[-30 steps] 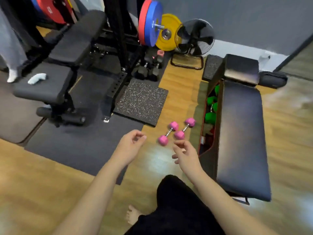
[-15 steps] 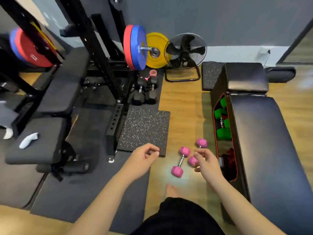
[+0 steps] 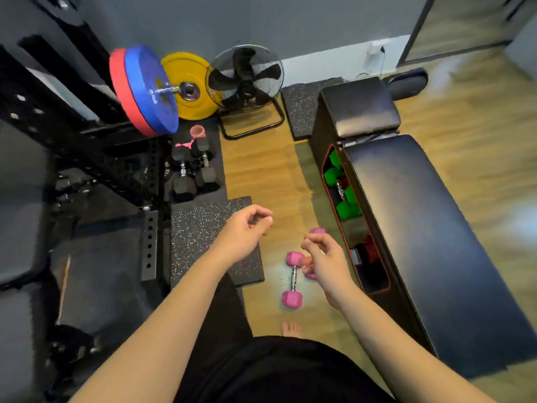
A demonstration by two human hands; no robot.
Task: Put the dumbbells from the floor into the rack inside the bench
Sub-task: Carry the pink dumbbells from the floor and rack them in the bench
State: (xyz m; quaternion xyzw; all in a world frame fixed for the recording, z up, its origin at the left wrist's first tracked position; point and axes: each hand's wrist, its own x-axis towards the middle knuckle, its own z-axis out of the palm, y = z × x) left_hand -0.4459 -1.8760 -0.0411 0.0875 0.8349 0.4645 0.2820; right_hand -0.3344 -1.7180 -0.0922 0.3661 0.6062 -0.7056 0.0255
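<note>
Head view shows your two bare arms reaching out over your dark lap, and your bare foot (image 3: pixel 291 330) rests on the smooth wooden floor (image 3: pixel 261 170). Your left hand (image 3: pixel 242 237) hangs in the air with its fingers curled loosely, and it holds nothing. Your right hand (image 3: pixel 322 261) has its fingers bent in too, right above the second pink dumbbell (image 3: pixel 317 230), and you cannot tell if it touches it. Most of that one hides behind your hand.

Just left of your right hand lies the first pink dumbbell (image 3: pixel 293 279). It has two chunky pink ends with flat sides and a shiny metal bar between them. Its long way runs from near you to away from you.

Right beside both is the long black padded bench (image 3: pixel 430 228). Its side slot, the rack (image 3: pixel 374 283), has a thin red edge. Green dumbbells (image 3: pixel 341 193) fill the far part, and the near part looks dark and open.

Farther left sits a speckled rubber mat (image 3: pixel 200 228), then black dumbbells (image 3: pixel 194 175).
</note>
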